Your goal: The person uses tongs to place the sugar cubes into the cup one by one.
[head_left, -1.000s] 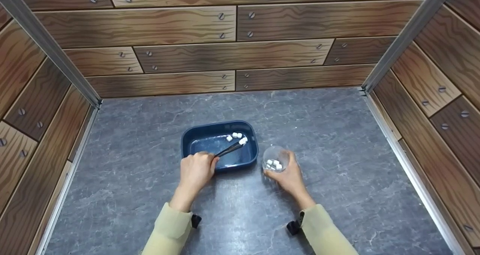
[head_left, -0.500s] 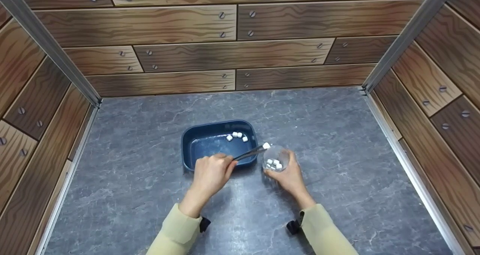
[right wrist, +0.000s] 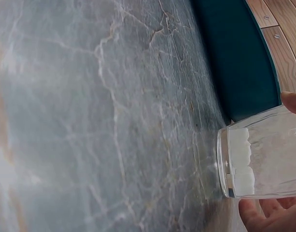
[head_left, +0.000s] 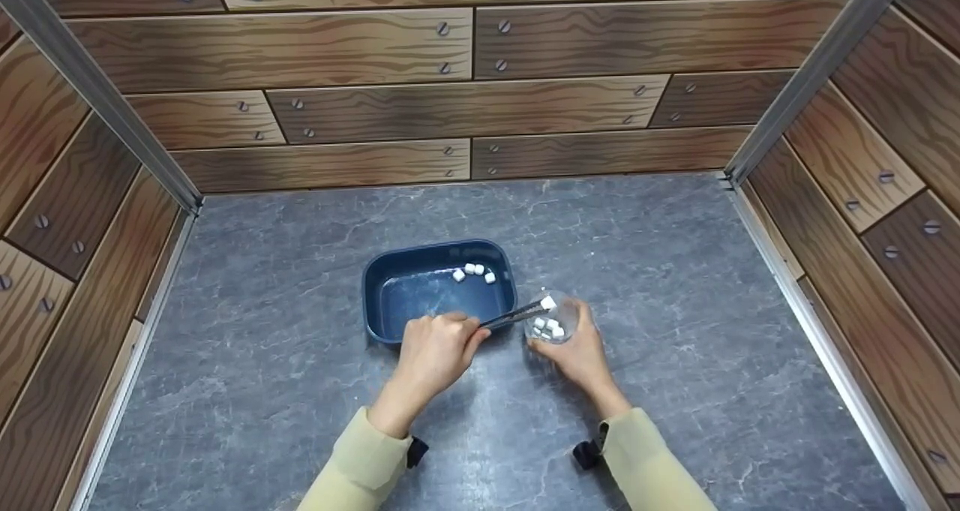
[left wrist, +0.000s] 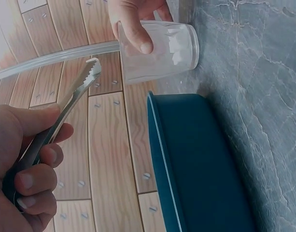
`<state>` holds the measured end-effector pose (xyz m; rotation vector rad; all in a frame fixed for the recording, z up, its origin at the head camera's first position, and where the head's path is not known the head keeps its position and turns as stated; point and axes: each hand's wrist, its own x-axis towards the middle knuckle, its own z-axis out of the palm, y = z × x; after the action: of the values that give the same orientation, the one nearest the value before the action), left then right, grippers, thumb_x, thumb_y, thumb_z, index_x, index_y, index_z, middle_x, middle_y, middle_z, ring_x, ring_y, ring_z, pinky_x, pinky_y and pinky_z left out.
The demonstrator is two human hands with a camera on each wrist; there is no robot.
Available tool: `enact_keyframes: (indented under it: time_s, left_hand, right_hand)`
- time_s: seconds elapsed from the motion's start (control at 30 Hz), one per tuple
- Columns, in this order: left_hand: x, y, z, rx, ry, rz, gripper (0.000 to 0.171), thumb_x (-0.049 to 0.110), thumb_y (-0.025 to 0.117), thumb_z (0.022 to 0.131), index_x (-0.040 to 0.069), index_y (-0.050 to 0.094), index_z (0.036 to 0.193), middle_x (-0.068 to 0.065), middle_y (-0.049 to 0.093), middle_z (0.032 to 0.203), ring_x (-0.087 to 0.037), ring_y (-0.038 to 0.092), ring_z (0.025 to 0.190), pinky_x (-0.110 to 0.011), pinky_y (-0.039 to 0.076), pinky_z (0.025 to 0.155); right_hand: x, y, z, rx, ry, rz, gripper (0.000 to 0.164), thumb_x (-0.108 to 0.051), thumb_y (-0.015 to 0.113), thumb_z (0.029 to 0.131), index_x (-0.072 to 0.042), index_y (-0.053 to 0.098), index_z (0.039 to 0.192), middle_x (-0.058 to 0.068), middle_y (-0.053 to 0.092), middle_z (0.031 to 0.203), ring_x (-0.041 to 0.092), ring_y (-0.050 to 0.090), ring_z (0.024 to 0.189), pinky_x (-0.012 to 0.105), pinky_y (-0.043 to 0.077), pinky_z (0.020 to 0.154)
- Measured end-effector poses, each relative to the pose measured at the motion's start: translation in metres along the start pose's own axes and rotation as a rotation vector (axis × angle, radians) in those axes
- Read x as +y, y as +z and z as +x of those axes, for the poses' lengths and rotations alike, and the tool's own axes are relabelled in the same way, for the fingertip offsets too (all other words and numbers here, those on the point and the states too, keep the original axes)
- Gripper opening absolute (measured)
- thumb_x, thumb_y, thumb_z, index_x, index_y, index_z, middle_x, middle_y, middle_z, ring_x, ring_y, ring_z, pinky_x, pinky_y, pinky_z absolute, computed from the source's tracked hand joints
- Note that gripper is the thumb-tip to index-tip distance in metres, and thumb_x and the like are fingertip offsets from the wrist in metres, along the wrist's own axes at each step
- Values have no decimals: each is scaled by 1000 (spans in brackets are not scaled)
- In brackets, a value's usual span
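My left hand (head_left: 437,352) grips a pair of dark metal tongs (head_left: 516,315), its fingers curled round the handles in the left wrist view. A small white cube (head_left: 548,302) sits at the tongs' tips, over the mouth of a clear glass (left wrist: 143,60). My right hand (head_left: 583,355) holds that glass upright on the grey surface, thumb on one side and fingers on the other. Several white cubes (right wrist: 242,162) lie at the bottom of the glass. Just left of it stands a dark blue rectangular tub (head_left: 375,290), with several more white cubes (head_left: 469,269) in its far right part.
Grey marbled tabletop (head_left: 262,286) lies under everything. Wood-patterned panels (head_left: 375,113) close it in at the back and both sides, with metal strips (head_left: 817,323) along the side edges. The tub's right wall is close to the glass.
My left hand has moved right, carrying a white cube in the tongs from the tub's right side to over the glass. My right hand and the glass have stayed put.
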<state>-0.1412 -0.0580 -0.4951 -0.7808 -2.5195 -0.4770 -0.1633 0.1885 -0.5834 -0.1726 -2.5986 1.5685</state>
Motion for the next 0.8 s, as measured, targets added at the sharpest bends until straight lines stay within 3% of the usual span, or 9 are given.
enact_keyframes:
  time_s: [0.23, 0.5, 0.8]
  left_hand:
    - [-2, -2, 1, -65, 0, -42, 24, 34, 72, 90, 15, 68, 75, 2, 53, 60, -19, 51, 45, -34, 38, 40]
    - [-5, -4, -1, -99, -54, -41, 25, 38, 70, 91, 15, 73, 83, 1, 63, 69, -17, 52, 47, -32, 38, 41]
    - [-12, -4, -7, -70, -90, -27, 26, 39, 70, 90, 13, 73, 85, 0, 61, 69, -19, 54, 48, -33, 41, 42]
  right_hand:
    - [0, -1, 0, -10, -7, 11, 95, -19, 93, 62, 1, 39, 138, 28, 49, 136, 42, 46, 126, 52, 32, 107]
    - [2, -1, 1, -2, -23, -12, 96, -20, 93, 62, 4, 39, 137, 29, 48, 136, 42, 47, 126, 51, 33, 107]
    - [1, 0, 1, -1, -12, -30, 96, -20, 93, 62, 3, 39, 138, 31, 49, 135, 44, 48, 124, 53, 35, 105]
